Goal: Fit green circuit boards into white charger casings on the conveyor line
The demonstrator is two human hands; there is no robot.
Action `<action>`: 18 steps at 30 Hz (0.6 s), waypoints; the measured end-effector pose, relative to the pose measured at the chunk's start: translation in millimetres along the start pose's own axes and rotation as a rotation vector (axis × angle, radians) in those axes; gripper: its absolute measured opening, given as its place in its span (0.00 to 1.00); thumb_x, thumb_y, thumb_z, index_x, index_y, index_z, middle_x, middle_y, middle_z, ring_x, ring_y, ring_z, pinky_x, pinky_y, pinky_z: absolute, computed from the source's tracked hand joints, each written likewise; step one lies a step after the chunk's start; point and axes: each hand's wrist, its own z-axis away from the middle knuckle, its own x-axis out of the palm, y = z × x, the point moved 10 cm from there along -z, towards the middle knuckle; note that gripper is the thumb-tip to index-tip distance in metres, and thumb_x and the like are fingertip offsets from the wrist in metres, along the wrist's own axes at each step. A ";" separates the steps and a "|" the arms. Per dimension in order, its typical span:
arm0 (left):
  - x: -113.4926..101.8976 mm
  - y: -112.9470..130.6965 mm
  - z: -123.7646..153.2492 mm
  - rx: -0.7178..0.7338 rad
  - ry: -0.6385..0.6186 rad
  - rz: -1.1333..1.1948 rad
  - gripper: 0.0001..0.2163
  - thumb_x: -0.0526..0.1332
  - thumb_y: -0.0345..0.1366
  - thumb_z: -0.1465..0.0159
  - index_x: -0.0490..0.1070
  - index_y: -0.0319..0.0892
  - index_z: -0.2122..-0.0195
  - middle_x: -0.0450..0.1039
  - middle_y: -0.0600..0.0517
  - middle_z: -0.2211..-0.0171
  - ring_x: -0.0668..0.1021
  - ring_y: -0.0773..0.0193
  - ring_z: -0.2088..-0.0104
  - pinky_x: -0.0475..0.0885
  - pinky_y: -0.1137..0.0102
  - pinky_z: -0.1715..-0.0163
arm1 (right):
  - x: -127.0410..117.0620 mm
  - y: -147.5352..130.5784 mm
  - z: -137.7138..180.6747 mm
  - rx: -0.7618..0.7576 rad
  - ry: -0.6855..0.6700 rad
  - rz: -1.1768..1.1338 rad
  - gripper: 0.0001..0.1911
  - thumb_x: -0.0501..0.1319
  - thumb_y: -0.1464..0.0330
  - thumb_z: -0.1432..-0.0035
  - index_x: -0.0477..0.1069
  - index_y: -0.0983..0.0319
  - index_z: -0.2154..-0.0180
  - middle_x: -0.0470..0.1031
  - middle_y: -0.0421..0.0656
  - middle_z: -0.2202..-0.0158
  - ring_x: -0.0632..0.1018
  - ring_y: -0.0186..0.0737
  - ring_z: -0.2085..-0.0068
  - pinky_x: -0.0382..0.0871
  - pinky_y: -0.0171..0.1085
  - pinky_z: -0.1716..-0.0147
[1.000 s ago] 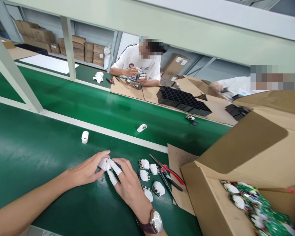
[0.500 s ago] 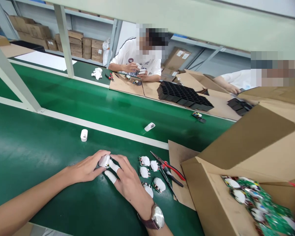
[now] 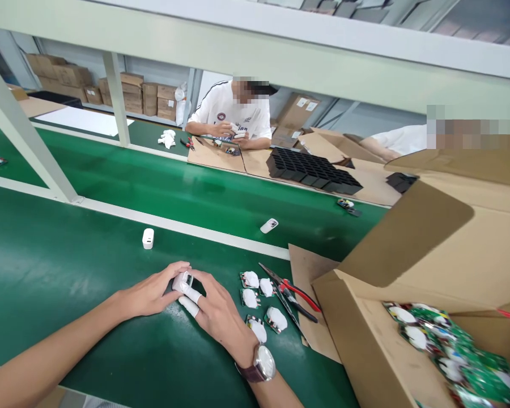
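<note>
A small white charger housing (image 3: 179, 281) is between my two hands, with its open end turned up and to the right. My left hand (image 3: 155, 290) grips it from the left between thumb and fingers. My right hand (image 3: 219, 309), with white finger cots on two fingers and a wristwatch above it, holds it from the right, one covered finger pressed along it. What sits inside the housing is too small to make out. Another white charger housing (image 3: 148, 238) stands on the green bench behind my left hand. Several circuit boards with white pads (image 3: 276, 320) lie right of my right hand.
Red-and-black pliers (image 3: 295, 292) lie by a cardboard sheet (image 3: 310, 260). An open carton (image 3: 361, 340) of circuit boards stands at the right. Beyond a metal rail (image 3: 187, 225) runs a green belt (image 3: 187, 184) carrying a white housing (image 3: 269, 226). Two people work across it, near black trays (image 3: 312, 169).
The housing in my hands has turned so its open end faces more up and right. The belt's white housing has shifted right, and a board shows at far left. My view has tilted up slightly.
</note>
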 end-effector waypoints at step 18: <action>-4.8 4.2 0.6 -0.049 -0.019 -0.049 0.33 0.57 0.36 0.24 0.42 0.51 0.24 0.63 0.41 0.28 0.73 0.50 0.32 0.72 0.52 0.35 | 8.4 14.5 -5.3 0.177 0.013 -0.147 0.24 0.57 0.73 0.28 0.61 0.59 0.34 0.68 0.55 0.37 0.74 0.51 0.38 0.76 0.54 0.40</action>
